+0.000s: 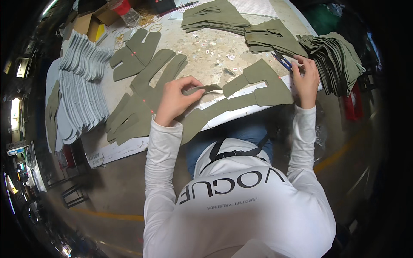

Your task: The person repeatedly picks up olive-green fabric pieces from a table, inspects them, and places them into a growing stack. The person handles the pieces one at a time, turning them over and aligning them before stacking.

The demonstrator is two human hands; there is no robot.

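My left hand [177, 98] pinches the raised edge of an olive-green cut fabric piece [211, 88] between thumb and fingers. Long fabric panels [200, 121] of the same colour stretch from beneath this hand along the table's near edge. To the right lies a notched olive piece [275, 91], its cut-out facing left. My right hand [307, 81] is at the table's right side, fingers curled at the end of a pair of blue thread snips [282, 61]; the tips point away to the left. The fingers partly hide the snips.
Olive pieces [137, 53] lie left of centre, small red light dots on them. Pale grey stacks [84, 92] stand at the left edge. Olive stacks [213, 18] sit at the back, another [333, 62] overhangs the right edge. A red-lidded jar [124, 12] and cardboard box [88, 26] stand far left.
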